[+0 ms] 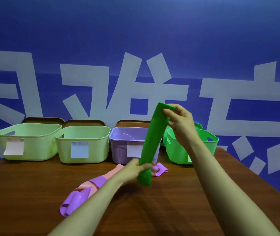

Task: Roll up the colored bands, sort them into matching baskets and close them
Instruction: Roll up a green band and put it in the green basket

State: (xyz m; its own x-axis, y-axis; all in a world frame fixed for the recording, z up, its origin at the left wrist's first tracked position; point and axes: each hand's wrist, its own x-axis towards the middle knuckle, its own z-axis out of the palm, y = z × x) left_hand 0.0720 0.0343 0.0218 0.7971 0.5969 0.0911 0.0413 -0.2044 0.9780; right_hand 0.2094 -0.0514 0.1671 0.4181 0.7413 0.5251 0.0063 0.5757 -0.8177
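A long green band (153,138) hangs stretched in the air in front of the baskets. My right hand (180,121) pinches its top end, and my left hand (136,169) grips it near its lower end just above the table. A purple band (74,200) and a pink band (113,172) lie tangled on the table under my left forearm, with another purple piece (161,169) behind my left hand. At the back stand two pale green baskets (28,142) (83,143), a purple basket (124,133) and a bright green basket (176,154), all open.
Brown lids (44,120) (84,122) (132,123) lean on the blue wall behind the three left baskets, and a green lid (198,126) behind the green one. Paper labels hang on the basket fronts. The wooden table's (170,210) right edge runs diagonally at the right.
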